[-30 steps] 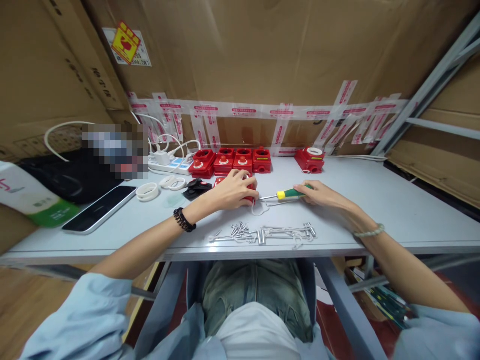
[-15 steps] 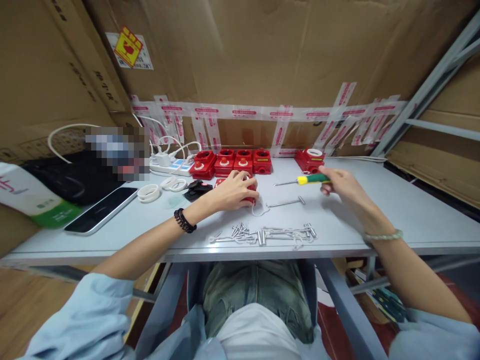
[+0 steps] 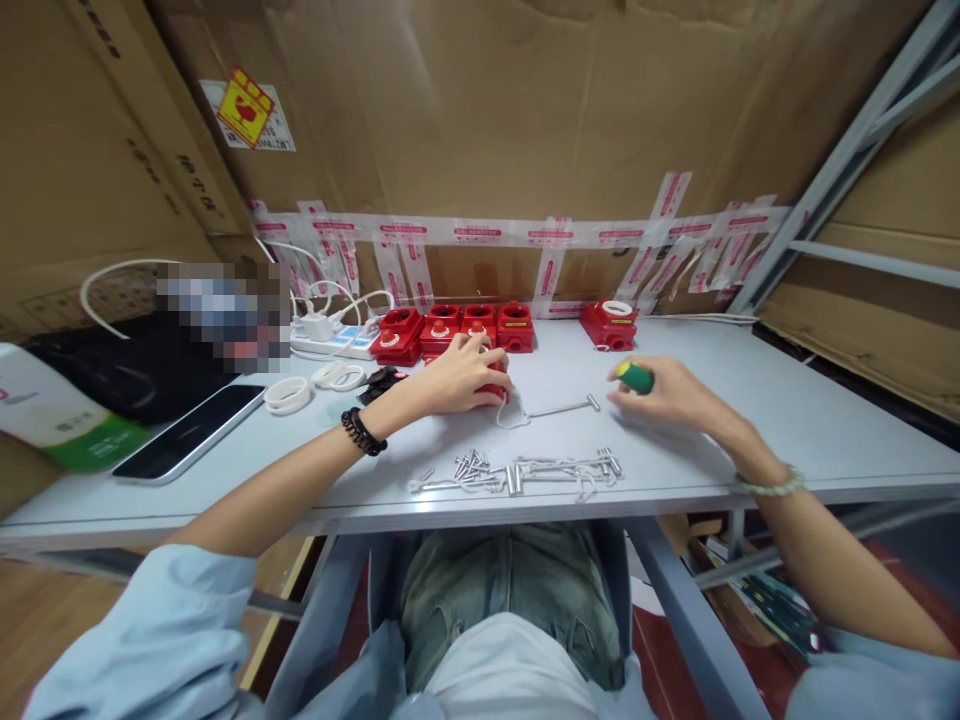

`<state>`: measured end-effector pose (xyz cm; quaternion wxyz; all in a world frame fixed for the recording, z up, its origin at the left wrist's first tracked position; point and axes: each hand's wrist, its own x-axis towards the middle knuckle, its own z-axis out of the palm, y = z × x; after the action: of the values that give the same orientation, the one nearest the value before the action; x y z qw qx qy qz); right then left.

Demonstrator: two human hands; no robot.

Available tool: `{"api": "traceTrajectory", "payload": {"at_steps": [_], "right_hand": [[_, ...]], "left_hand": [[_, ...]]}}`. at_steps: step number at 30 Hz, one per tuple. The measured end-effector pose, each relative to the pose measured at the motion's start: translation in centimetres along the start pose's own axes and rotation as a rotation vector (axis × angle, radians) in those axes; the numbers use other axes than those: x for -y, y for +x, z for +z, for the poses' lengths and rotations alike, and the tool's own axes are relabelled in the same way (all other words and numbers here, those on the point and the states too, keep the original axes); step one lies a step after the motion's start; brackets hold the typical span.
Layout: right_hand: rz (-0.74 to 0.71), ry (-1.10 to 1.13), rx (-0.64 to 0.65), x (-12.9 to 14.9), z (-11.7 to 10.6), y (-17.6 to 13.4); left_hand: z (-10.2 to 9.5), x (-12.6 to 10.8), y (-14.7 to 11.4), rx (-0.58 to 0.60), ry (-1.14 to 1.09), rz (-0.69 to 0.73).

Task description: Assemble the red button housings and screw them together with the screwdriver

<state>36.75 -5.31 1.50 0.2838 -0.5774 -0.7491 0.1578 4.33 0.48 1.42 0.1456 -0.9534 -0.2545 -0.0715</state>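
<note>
My left hand (image 3: pixel 466 374) is closed over a red housing (image 3: pixel 496 388) on the table, its fingers hiding most of it. A white cord (image 3: pixel 513 424) runs from that housing to a small T-shaped metal hammer (image 3: pixel 564 408) lying to its right. In my right hand (image 3: pixel 671 392) is a screwdriver (image 3: pixel 636 377) with a green and yellow handle; its blade cannot be made out. Nearer me lie several loose screws (image 3: pixel 471 466) and more metal hammers with cords (image 3: pixel 566 466). Behind the left hand stand several red housings (image 3: pixel 516 328).
Another red housing with a white ring (image 3: pixel 609 326) stands at the back right. White rings (image 3: pixel 288 396), a black part (image 3: pixel 381 384), a phone (image 3: pixel 187 436) and a power strip (image 3: pixel 330 340) are on the left. Cardboard (image 3: pixel 480 130) walls the back; a metal frame (image 3: pixel 847 150) rises at right.
The screwdriver has turned in my right hand from pointing left, blade showing, to handle end toward me. My left hand stays on the red housing. The view has shifted slightly.
</note>
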Motion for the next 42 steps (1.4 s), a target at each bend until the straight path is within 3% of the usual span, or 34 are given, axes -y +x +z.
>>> {"api": "traceTrajectory", "payload": {"at_steps": [4, 10, 14, 20, 25, 36, 42], "right_hand": [[-0.025, -0.023, 0.237, -0.4, 1.3, 0.9], [0.019, -0.057, 0.268, 0.5, 3.0, 1.2], [0.080, 0.002, 0.307, 1.0, 3.0, 1.1], [0.193, 0.012, 0.164, 0.1, 0.6, 0.6], [0.247, 0.020, 0.122, -0.1, -0.3, -0.1], [0.148, 0.106, -0.026, 0.8, -0.6, 0.3], [0.100, 0.084, -0.095, 1.8, -0.1, 1.9]], "left_hand": [[-1.4, -1.2, 2.4, -0.029, -0.014, -0.038], [-1.5, -4.3, 6.7, -0.013, -0.064, -0.018], [-0.5, -5.3, 7.9, 0.025, -0.050, -0.046], [0.0, -5.5, 7.9, 0.032, -0.101, -0.026], [-0.4, -6.7, 8.8, 0.041, -0.098, -0.006], [0.1, -7.3, 10.4, 0.084, -0.063, 0.032], [0.7, -6.8, 10.3, 0.037, -0.039, 0.074]]}}
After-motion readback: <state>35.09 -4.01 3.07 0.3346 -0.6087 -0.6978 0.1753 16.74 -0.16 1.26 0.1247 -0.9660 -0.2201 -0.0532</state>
